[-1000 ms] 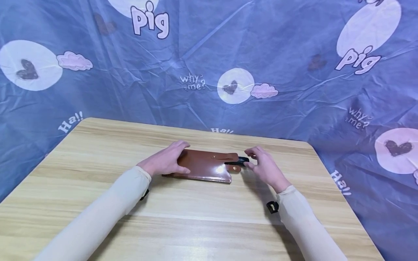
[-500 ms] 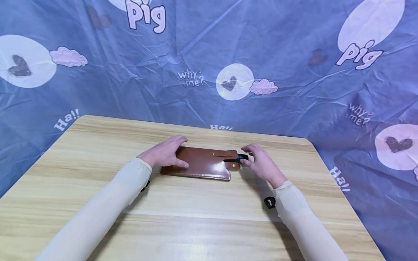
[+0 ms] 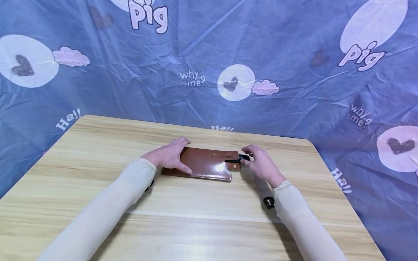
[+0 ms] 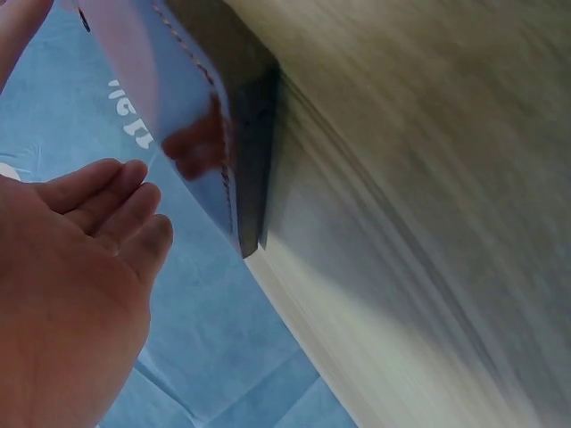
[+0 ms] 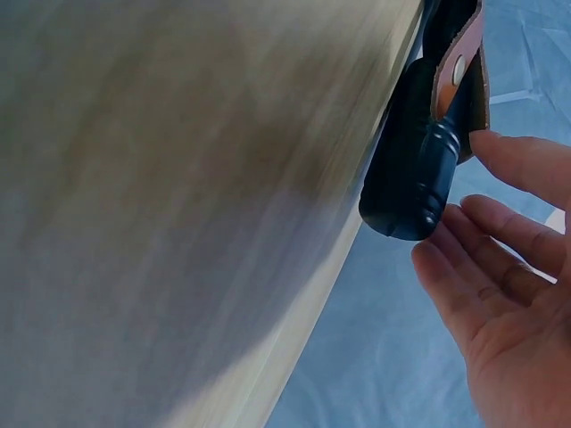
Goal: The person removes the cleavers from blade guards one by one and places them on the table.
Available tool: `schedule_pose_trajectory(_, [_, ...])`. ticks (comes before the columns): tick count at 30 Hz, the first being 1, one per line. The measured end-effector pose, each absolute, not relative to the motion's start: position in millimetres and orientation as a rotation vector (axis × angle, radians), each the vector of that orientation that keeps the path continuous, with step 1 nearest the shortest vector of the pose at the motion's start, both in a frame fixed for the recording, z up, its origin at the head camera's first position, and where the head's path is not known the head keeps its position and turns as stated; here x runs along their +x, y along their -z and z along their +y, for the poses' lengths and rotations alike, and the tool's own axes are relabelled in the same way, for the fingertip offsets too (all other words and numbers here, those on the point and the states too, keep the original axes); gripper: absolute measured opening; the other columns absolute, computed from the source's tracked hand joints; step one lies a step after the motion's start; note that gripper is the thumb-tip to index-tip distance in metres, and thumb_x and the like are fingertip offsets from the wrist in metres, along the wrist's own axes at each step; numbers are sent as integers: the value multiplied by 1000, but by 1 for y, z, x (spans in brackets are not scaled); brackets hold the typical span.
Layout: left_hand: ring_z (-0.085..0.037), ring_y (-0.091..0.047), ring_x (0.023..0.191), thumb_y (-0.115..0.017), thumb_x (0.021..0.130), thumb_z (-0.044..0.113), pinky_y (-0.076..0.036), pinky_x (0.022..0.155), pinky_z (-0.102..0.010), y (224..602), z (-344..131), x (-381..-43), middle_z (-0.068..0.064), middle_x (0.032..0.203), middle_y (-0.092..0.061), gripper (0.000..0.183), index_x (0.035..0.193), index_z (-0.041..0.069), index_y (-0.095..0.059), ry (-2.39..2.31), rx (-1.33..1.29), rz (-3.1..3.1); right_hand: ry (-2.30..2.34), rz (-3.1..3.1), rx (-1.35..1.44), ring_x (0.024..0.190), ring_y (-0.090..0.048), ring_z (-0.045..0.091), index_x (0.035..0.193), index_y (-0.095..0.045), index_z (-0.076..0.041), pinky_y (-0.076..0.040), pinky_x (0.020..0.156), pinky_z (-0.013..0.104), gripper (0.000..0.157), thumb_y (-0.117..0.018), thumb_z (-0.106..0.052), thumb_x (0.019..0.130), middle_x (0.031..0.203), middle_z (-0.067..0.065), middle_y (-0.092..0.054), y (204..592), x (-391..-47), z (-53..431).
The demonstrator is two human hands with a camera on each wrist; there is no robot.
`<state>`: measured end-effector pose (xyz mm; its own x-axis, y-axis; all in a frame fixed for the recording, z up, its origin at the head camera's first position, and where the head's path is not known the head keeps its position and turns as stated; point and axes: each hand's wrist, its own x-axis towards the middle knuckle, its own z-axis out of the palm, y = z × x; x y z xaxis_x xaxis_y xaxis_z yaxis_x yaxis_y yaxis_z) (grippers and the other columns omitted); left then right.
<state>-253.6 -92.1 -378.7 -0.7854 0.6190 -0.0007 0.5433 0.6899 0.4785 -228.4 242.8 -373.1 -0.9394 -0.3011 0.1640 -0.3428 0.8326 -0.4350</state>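
Observation:
A knife with a black handle (image 3: 244,157) lies on the wooden table, its blade hidden in a brown leather sheath (image 3: 204,163). My left hand (image 3: 168,156) spreads over the sheath's left end, thumb at the near side and fingers at the far side. In the left wrist view, its fingers (image 4: 107,201) stand beside the glossy sheath (image 4: 178,116), bent only a little. At the handle's end hovers my right hand (image 3: 261,163), fingers loosely bent. The right wrist view has its fingertips (image 5: 433,245) close beside the butt of the black handle (image 5: 410,169), the thumb near a snapped strap (image 5: 457,67).
A light wooden table (image 3: 202,224) carries the sheathed knife near its far side. Behind it hangs a blue printed cloth (image 3: 156,65). A black wrist piece (image 3: 269,202) sits below the right forearm.
My right hand has moved slightly left, closer over the handle's end. My left thumb has shifted a little toward the sheath's near edge. The sheath stays in place; the view tilts slightly.

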Motion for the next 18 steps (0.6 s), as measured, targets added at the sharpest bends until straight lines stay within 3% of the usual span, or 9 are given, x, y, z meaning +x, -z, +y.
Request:
schedule_pose_trajectory(7, [-21,-23,126,-76,55,58,-22,102,-34,379,-90,-253,-10,138,-26,114,137,-1,-25,-662,963,2725,-662,-2932,526,92,-53,26,112,-58,-4,-43,78,40,39,-70,-16,77,104,7,-55,374,-231,243])
schedule_pose_trajectory(18, [-23,-24,126,-78,53,56,-22,102,-36,379,-83,-254,-11,137,-28,114,136,-1,-26,-612,991,2703,-605,-2979,545,92,-54,25,109,-59,-3,-43,83,41,36,-71,-14,77,102,7,-55,374,-234,243])
